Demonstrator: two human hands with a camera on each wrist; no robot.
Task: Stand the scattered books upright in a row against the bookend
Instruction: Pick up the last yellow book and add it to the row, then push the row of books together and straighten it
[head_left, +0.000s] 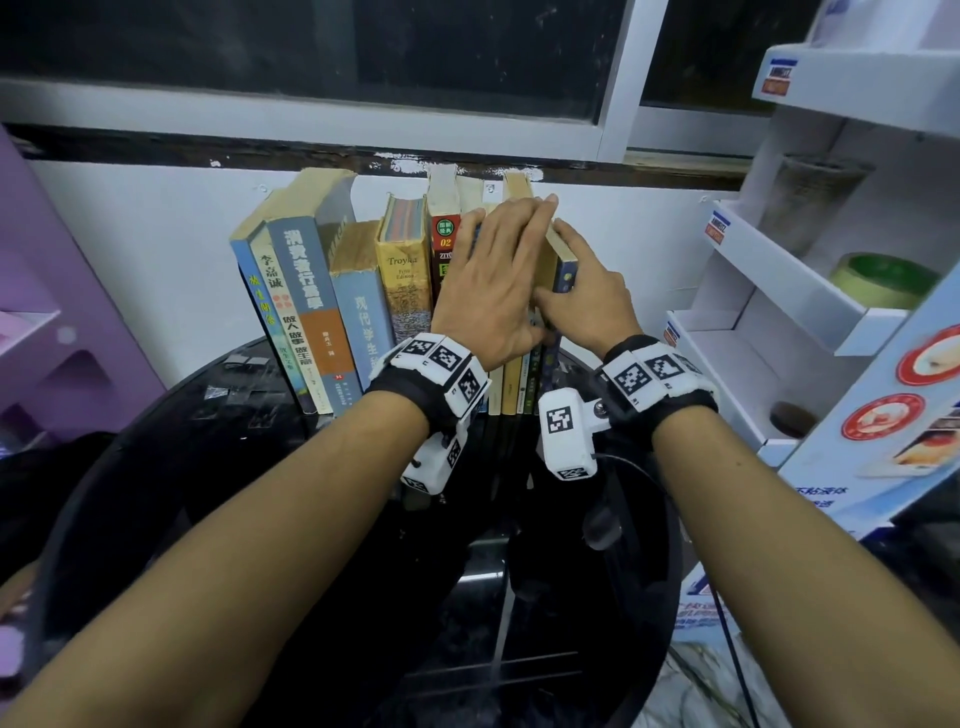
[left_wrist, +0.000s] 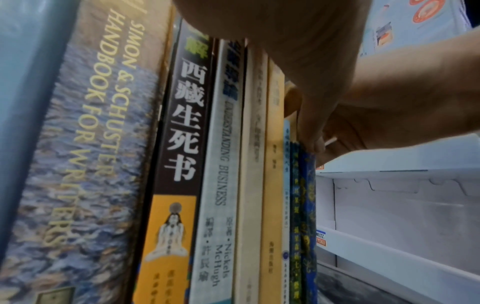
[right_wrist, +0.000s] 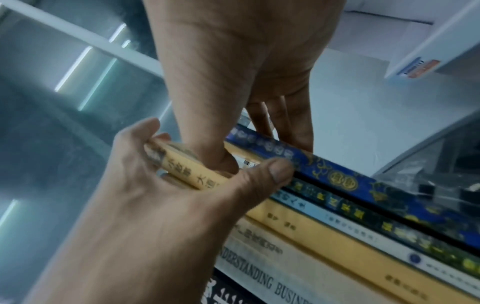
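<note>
A row of books (head_left: 322, 291) stands upright on the black glass table (head_left: 208, 467) against the white wall; the leftmost ones lean right. My left hand (head_left: 493, 280) lies flat with straight fingers over the spines near the right end, and its thumb (right_wrist: 275, 170) touches the spines beside a thin blue book (head_left: 563, 275). That blue book (right_wrist: 342, 181) is the last on the right. My right hand (head_left: 587, 296) pinches its upper part, thumb on the left and fingers on the right cover. No bookend shows in any view.
A white cardboard display rack (head_left: 779, 291) stands close to the right of the row, holding a roll of tape (head_left: 883, 280). A purple shelf unit (head_left: 62, 338) is at the left. The window ledge (head_left: 311, 150) runs above the books.
</note>
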